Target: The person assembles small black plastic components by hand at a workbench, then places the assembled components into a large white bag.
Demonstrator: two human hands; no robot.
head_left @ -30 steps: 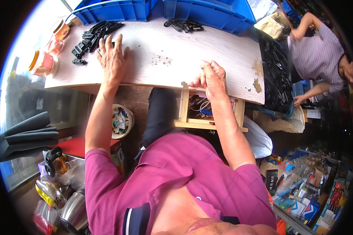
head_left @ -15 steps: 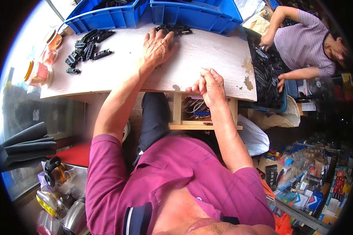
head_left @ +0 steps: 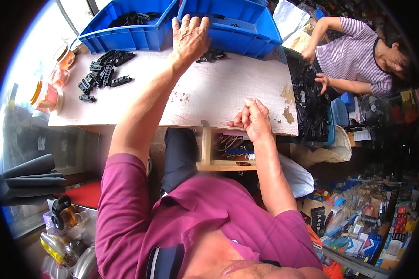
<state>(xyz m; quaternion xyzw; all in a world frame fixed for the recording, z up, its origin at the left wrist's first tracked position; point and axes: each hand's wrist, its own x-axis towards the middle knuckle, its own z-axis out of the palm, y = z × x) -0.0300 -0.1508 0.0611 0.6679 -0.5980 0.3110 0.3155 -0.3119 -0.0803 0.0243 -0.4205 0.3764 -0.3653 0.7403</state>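
Note:
My left hand [head_left: 191, 38] reaches forward to the near wall of the right blue bin [head_left: 237, 41], close to where it meets the left blue bin [head_left: 125, 42]. Its fingers are stretched out and slightly apart over the rim, holding nothing that I can see. Just right of that wrist, a small group of black plastic parts [head_left: 212, 56] lies on the table [head_left: 149, 104]. My right hand [head_left: 256, 120] is closed above the table's near edge, thumb and fingers pressed together; whatever it may hold is hidden. A larger heap of black plastic parts [head_left: 104, 69] lies at the left.
Jars with orange lids [head_left: 45, 95] stand at the table's left edge. Below my right hand a wooden drawer [head_left: 226, 165] is pulled out, with cables inside. At the right, another person [head_left: 349, 58] handles black parts [head_left: 307, 100] in a full crate.
My left hand has moved forward from the black parts at the table's far side to the blue bin's rim. My right hand stays closed. The other person's hands have shifted over the crate.

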